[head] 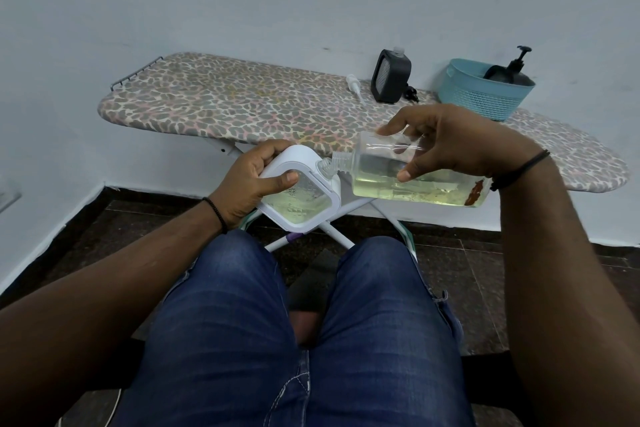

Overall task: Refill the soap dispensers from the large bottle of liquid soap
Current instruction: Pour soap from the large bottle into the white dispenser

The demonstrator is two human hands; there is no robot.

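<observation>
soap bottle (415, 180) lying tipped, held off ironing board's near edge, neck meeting white dispenser (298, 194) mouth. right hand (460, 146) gripping bottle body; left hand (252, 180) gripping dispenser. clear plastic, likely slippery, sloshing; hold mid-body.

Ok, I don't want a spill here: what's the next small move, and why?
Probably tip the large bottle, held by the right hand, slightly further. Its neck sits mouth to mouth with the white dispenser in the left hand, and the soap lies low along its underside.
</observation>
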